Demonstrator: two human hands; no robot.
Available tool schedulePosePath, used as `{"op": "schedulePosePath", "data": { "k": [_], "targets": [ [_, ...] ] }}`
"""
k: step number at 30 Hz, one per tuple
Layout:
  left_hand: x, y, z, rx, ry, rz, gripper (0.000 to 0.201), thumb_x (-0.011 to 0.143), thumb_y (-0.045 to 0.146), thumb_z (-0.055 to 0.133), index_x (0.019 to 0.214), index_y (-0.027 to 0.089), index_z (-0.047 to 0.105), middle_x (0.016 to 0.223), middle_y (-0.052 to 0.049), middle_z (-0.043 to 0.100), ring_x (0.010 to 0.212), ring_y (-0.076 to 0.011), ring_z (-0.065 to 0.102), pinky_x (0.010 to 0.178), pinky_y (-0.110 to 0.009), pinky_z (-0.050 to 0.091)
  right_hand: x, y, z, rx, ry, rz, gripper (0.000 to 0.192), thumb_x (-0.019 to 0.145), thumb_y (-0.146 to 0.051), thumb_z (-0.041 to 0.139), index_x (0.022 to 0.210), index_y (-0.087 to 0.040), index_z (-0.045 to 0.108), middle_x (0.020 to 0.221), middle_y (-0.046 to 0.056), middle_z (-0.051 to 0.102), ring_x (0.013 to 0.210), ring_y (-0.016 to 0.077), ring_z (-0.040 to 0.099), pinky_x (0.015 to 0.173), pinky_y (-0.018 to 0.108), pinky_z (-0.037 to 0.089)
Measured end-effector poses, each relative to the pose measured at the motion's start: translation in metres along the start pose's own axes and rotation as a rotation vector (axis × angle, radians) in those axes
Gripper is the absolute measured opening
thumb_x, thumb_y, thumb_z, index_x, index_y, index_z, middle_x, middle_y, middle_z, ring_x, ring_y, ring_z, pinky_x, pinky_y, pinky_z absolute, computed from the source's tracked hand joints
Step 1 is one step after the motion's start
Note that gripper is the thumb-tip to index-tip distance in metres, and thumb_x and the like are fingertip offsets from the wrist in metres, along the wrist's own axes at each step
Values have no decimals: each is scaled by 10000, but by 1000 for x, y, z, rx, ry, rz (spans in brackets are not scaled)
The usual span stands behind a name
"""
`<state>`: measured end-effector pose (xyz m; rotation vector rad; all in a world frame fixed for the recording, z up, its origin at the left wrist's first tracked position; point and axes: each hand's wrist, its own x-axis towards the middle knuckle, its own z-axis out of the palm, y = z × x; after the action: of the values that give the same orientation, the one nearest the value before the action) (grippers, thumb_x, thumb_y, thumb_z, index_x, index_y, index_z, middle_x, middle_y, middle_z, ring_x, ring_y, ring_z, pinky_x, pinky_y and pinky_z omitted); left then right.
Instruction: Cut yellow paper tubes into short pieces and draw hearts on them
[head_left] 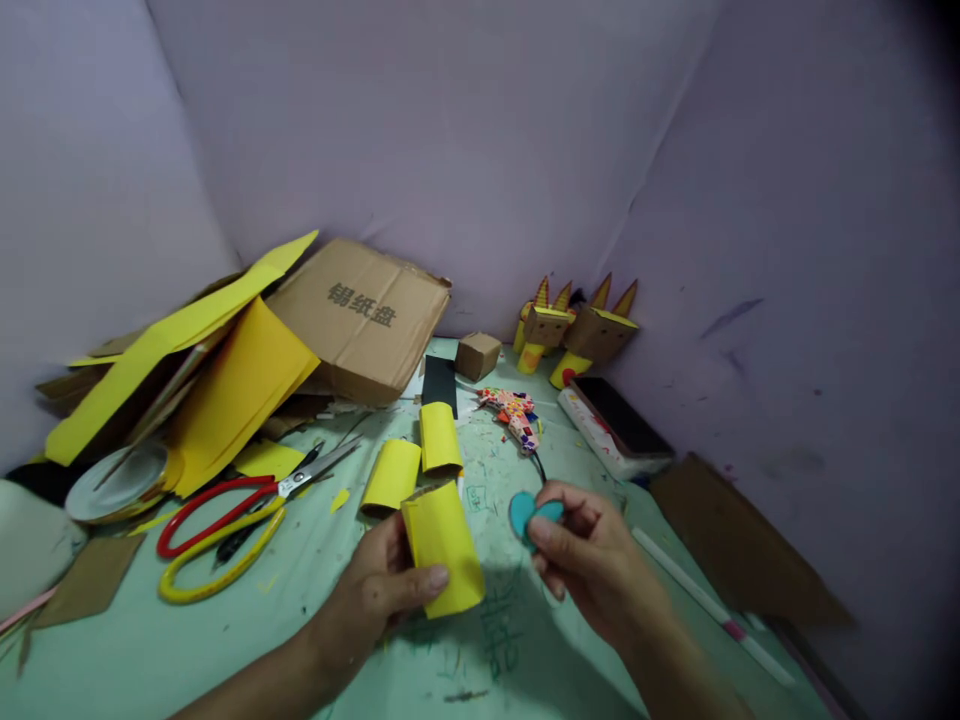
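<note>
My left hand (386,590) is closed around a yellow paper-covered cardboard tube (446,550), its thumb across the front. To the right, my right hand (585,545) pinches flat teal paper discs (525,518) between thumb and fingers; how many discs there are I cannot tell. A gap separates the discs from the tube. Just beyond the held tube, two more yellow tubes, one on the left (391,477) and one farther back (440,440), rest on the green table cover (300,650). A glue gun (514,412) wrapped in patterned paper lies past my right hand.
Red-and-yellow-handled scissors (221,535), a tape roll (118,485) and stacked yellow card (240,400) lie left. Behind are a cardboard box (360,315), a small cardboard block (478,356) and horned cardboard figures (600,330). A phone (626,418), white stick (712,607) and cardboard sheet (750,540) lie right.
</note>
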<state>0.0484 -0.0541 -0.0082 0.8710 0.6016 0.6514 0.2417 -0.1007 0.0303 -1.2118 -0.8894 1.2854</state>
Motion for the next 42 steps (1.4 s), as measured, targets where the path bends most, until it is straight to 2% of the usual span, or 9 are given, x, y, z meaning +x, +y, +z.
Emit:
{"op": "schedulePosePath", "data": {
  "k": [3, 6, 11, 18, 21, 25, 29, 37, 42],
  "targets": [
    [2, 2, 3, 10, -49, 10, 556, 642, 276, 746, 1149, 123, 575, 983, -118, 681, 893, -275, 635, 759, -356, 496, -4, 10, 4, 43, -52, -20, 443, 656, -535, 730, 521, -159, 537, 433, -25, 500, 407, 82, 442, 415, 187, 351],
    [0, 4, 1, 7, -53, -6, 553, 631, 263, 744, 1144, 131, 584, 973, -100, 676, 846, -238, 628, 724, -319, 488, 3, 23, 7, 25, 45, -66, 393, 707, -498, 720, 551, -154, 610, 511, -11, 534, 499, 98, 466, 510, 205, 406],
    [2, -1, -1, 31, -98, 55, 607, 640, 315, 757, 1192, 148, 568, 1053, -108, 666, 912, -248, 615, 783, -332, 479, 6, 32, 20, -21, -124, -99, 315, 732, -489, 698, 739, -178, 747, 1018, 104, 657, 923, 256, 604, 807, 368, 472],
    [-4, 5, 17, 283, 265, 248, 390, 720, 289, 710, 1088, 180, 640, 1044, -65, 691, 996, -249, 600, 896, -322, 449, -8, 46, 33, -350, 10, -438, 151, 825, -286, 620, 816, -272, 769, 1160, 81, 578, 1108, 254, 536, 925, 357, 427],
    [-8, 6, 19, 408, 297, 282, 335, 749, 260, 672, 1072, 170, 648, 1025, -61, 694, 952, -243, 606, 850, -292, 460, -9, 58, 34, -411, 37, -499, 156, 830, -248, 605, 834, -265, 760, 1137, 85, 550, 1094, 244, 533, 904, 341, 446],
    [-11, 2, 13, 613, 241, 290, 398, 798, 246, 603, 1189, 171, 581, 1015, -70, 672, 839, -220, 595, 749, -278, 463, -8, 58, 35, -371, 46, -389, 223, 832, -330, 593, 714, -215, 742, 1064, 105, 545, 1066, 263, 533, 797, 320, 495],
    [-12, 3, 11, 783, 231, 313, 461, 729, 229, 670, 1177, 168, 582, 1084, -101, 633, 957, -268, 556, 834, -321, 432, -7, 50, 37, -303, 27, -354, 268, 809, -387, 605, 649, -214, 731, 1005, 100, 558, 1020, 253, 542, 806, 313, 487],
    [-10, 9, 18, 699, 238, 258, 474, 676, 160, 698, 1134, 171, 574, 1092, -85, 615, 988, -262, 545, 869, -334, 423, -8, 49, 36, -211, -62, -309, 207, 796, -338, 628, 658, -202, 699, 864, 59, 536, 802, 190, 562, 659, 266, 478],
    [-6, 0, 9, 355, 138, 189, 497, 705, 304, 702, 1147, 145, 540, 1030, -83, 649, 938, -248, 572, 797, -331, 458, -2, 39, 28, -270, 12, -293, 247, 776, -354, 635, 607, -177, 670, 715, 34, 567, 692, 171, 531, 621, 264, 422]
  ]
}}
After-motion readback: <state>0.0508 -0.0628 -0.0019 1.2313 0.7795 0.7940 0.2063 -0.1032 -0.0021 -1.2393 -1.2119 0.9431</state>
